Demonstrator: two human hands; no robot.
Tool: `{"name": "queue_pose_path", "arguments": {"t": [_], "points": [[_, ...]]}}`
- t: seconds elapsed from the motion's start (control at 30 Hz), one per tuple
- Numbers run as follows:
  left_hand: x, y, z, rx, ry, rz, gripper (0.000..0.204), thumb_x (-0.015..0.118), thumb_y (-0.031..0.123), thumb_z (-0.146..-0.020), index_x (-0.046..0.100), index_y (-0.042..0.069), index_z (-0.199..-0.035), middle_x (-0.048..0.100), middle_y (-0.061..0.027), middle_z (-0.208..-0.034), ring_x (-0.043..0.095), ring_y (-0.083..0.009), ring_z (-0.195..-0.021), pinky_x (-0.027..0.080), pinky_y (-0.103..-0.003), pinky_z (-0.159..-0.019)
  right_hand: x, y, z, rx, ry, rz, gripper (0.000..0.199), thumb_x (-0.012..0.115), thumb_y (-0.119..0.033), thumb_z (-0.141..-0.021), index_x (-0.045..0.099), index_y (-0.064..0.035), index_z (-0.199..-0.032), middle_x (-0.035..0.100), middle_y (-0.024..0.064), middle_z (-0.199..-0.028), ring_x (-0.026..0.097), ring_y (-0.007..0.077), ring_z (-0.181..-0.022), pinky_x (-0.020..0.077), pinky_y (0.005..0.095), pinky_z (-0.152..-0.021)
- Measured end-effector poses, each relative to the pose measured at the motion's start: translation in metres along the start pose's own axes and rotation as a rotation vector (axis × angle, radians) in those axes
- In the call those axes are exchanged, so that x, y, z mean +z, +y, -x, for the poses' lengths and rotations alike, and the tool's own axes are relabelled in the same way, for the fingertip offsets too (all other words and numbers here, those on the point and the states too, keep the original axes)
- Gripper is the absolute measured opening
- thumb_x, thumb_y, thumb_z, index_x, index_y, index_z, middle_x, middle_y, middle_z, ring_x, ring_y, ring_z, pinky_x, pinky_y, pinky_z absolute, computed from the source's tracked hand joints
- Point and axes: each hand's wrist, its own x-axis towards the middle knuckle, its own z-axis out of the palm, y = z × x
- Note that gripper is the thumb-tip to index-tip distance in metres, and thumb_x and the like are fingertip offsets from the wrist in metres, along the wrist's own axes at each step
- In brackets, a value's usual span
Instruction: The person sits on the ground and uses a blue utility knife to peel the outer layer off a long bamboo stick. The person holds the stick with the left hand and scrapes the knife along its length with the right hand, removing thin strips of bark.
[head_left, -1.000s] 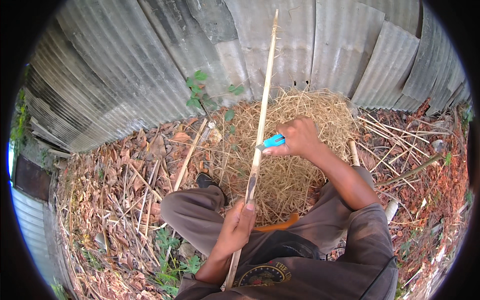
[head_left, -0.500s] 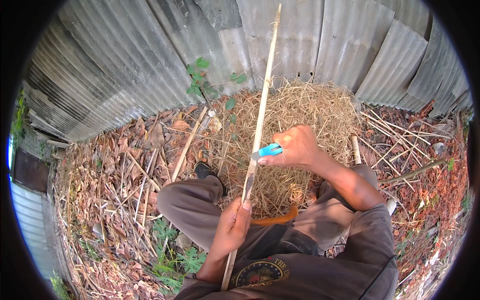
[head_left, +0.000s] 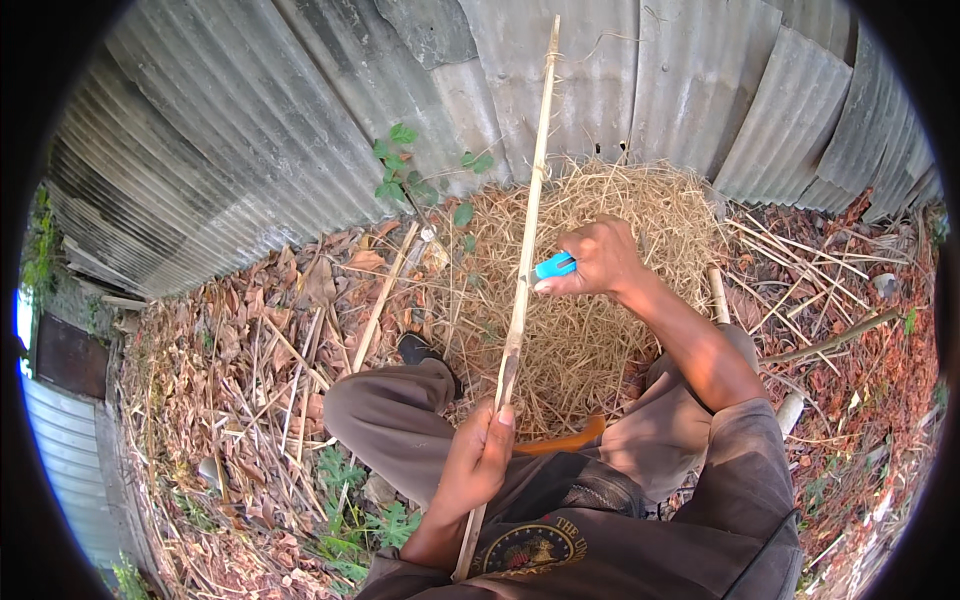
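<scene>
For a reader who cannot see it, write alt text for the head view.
A seated person grips a long thin stick low down with the left hand, while the right hand presses a blue-handled tool against it higher up. Straw pile, dry leaves and a metal fence lie beyond.

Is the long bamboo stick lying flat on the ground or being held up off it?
Held up. The left hand grips the bamboo stick low down; the right hand meets it higher, holding a blue-handled tool.
</scene>
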Motion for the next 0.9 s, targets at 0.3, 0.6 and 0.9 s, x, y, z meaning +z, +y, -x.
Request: {"name": "queue_pose_path", "arguments": {"t": [0.3,0.6,0.9], "points": [[0.005,-0.009,0.024,-0.008,-0.097,-0.064,0.026,0.041,0.022,-0.101,0.042,0.005,-0.082,0.039,0.0027,-0.062,0.036,-0.0049,-0.057,0.032,-0.025,-0.051,-0.031,0.062,-0.017,0.484,-0.101,0.106,0.082,0.037,-0.084,-0.076,0.065,-0.0078,-0.062,0.053,0.0099,-0.047,0.057,0.0267,-0.048,0.0436,0.0422,-0.047],[0.008,-0.016,0.048,-0.052,-0.204,-0.156,0.024,0.042,0.023,-0.101,0.044,0.004,-0.085,0.042,-0.0029,-0.062,0.042,-0.0118,-0.053,0.038,-0.031,-0.051,-0.047,0.116,-0.017,0.812,0.012,0.095,0.086,0.034,-0.082,-0.079,0.068,-0.0035,-0.071,0.064,0.0218,-0.071,0.065,0.0374,-0.075,0.0485,0.0504,-0.069],[0.018,-0.031,0.051,-0.174,-0.287,-0.098,0.024,0.043,0.024,-0.101,0.046,0.006,-0.086,0.039,0.0016,-0.059,0.04,-0.0067,-0.052,0.034,-0.026,-0.049,-0.073,0.186,0.017,0.999,0.113,0.363,0.085,0.036,-0.081,-0.079,0.07,-0.0033,-0.084,0.068,0.02,-0.083,0.066,0.0367,-0.081,0.0507,0.0459,-0.073]]}}
